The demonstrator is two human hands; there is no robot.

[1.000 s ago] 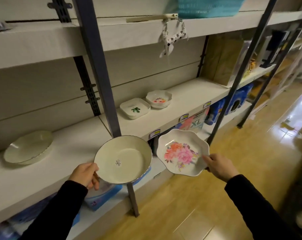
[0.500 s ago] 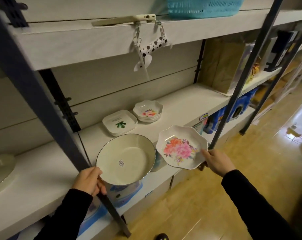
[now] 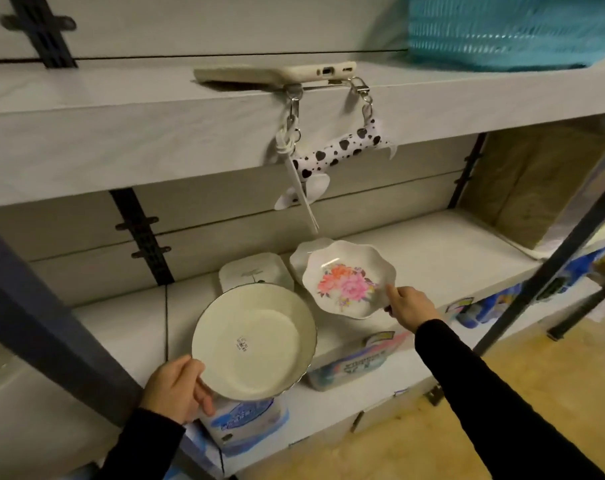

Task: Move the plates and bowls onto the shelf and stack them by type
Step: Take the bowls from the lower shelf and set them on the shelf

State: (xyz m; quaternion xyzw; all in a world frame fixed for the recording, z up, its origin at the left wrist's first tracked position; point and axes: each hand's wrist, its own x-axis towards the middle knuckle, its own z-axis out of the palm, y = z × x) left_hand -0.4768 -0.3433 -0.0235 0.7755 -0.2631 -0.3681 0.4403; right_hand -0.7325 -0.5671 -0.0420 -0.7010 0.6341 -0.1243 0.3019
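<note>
My right grip (image 3: 406,303) pinches the flowered scalloped dish (image 3: 349,279) by its rim, tilted just above its matching stack (image 3: 303,255) toward the back edge of the shelf (image 3: 443,258), my left grip (image 3: 176,389) clamps the cream round bowl (image 3: 254,341) near the front edge, so next I judge I level the dish and nest it.

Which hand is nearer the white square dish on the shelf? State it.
Left. The left hand is below it, holding the cream round bowl; the right hand is farther off to its right. White square dish.
</note>
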